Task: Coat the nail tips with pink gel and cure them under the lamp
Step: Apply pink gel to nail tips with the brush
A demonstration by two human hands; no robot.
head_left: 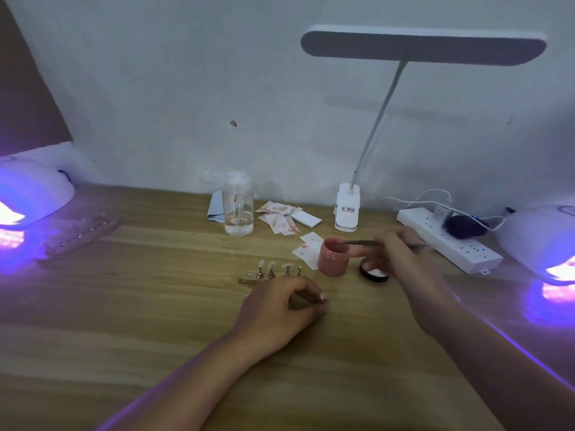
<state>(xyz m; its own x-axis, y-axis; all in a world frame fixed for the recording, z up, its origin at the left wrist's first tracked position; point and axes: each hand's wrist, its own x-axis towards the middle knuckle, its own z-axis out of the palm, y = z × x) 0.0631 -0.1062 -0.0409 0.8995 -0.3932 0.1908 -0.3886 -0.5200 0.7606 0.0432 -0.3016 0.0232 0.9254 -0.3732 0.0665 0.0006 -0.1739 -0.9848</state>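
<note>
We see the right hand (393, 255) reaching forward from the lower right, its forearm stretched across the bench (124, 306), its fingers pinched on a thin brush (367, 242) held almost level. The brush tip sits at the open mouth of the pink gel jar (333, 257), whose black lid (374, 274) lies just beside it. Our left hand (280, 309) rests knuckles-up on the wood, fingers curled together with thumb meeting fingertips; whether they hold anything we cannot tell. Just beyond it, the nail tips (273, 269) stand on small holders in a row. A curing lamp (28, 197) glows violet at far left.
</note>
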